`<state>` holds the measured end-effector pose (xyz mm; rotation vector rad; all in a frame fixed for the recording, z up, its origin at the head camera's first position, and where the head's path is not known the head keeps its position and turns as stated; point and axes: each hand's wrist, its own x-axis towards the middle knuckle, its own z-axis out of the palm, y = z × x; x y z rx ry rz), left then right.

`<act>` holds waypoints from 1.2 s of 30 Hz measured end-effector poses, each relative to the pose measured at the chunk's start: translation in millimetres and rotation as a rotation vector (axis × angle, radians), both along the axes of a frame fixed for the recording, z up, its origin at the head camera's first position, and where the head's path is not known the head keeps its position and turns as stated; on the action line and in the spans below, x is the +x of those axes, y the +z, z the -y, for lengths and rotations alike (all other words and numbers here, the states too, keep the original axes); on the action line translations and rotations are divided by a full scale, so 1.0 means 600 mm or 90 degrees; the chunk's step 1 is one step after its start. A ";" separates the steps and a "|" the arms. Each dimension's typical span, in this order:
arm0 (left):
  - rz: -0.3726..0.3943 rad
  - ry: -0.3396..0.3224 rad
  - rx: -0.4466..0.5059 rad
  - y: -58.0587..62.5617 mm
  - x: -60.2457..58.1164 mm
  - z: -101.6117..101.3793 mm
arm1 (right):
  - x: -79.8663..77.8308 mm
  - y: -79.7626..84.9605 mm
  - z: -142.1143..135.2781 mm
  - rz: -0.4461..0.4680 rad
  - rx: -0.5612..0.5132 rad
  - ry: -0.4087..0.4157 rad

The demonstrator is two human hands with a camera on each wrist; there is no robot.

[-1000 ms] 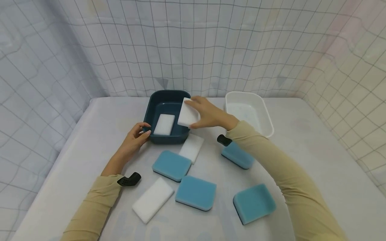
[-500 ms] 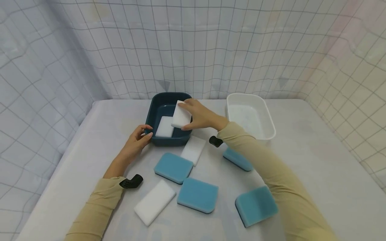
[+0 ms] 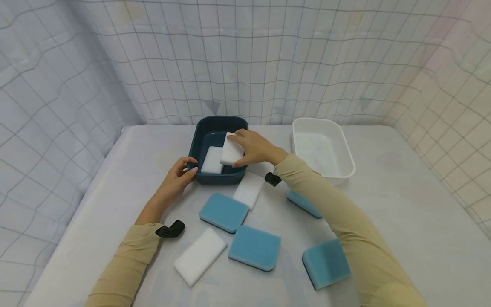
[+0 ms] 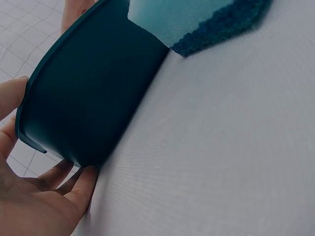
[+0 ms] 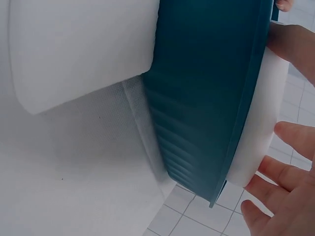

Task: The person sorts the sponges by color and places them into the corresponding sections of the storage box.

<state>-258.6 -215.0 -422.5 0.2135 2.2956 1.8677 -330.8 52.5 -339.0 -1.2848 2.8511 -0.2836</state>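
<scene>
My right hand (image 3: 258, 147) holds a white sponge (image 3: 232, 150) by its edges, thumb at the near side and fingers at the far side. The sponge is tilted over the right part of a dark teal plastic bin (image 3: 219, 179). A second white sponge (image 3: 212, 162) lies inside the bin at the left. My left hand (image 3: 177, 177) grips the bin's near left corner; in the left wrist view, fingers press its outer wall (image 4: 83, 98) and rim. In the right wrist view, the held sponge (image 5: 261, 118) shows beyond the bin's rim, with fingertips on it.
A white bin (image 3: 344, 147) stands at the back right. In front lie white sponges (image 3: 249, 190) (image 3: 200, 256) and several blue sponges with dark undersides (image 3: 224, 212) (image 3: 255, 247) (image 3: 326, 262). One blue sponge (image 3: 303, 202) is partly hidden by the right sleeve. A gridded curtain (image 3: 264, 64) rises behind.
My right hand has moved left and slightly down with the white sponge, from the bin's right rim to inside its outline. The left hand keeps its grip on the bin.
</scene>
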 end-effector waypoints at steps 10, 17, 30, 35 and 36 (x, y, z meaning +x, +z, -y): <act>-0.012 -0.006 -0.011 0.001 -0.002 -0.001 | -0.006 -0.004 0.005 0.004 0.088 -0.013; -0.011 -0.002 -0.009 0.000 0.001 -0.001 | -0.009 0.004 0.027 0.028 0.203 -0.045; -0.004 0.003 -0.010 0.004 0.002 -0.003 | -0.011 -0.005 0.049 0.077 0.257 -0.083; 0.001 0.008 -0.013 0.003 0.002 -0.003 | -0.013 -0.010 0.052 0.088 0.251 -0.100; 0.001 0.008 -0.013 0.003 0.003 -0.002 | -0.013 -0.011 0.053 0.089 0.251 -0.103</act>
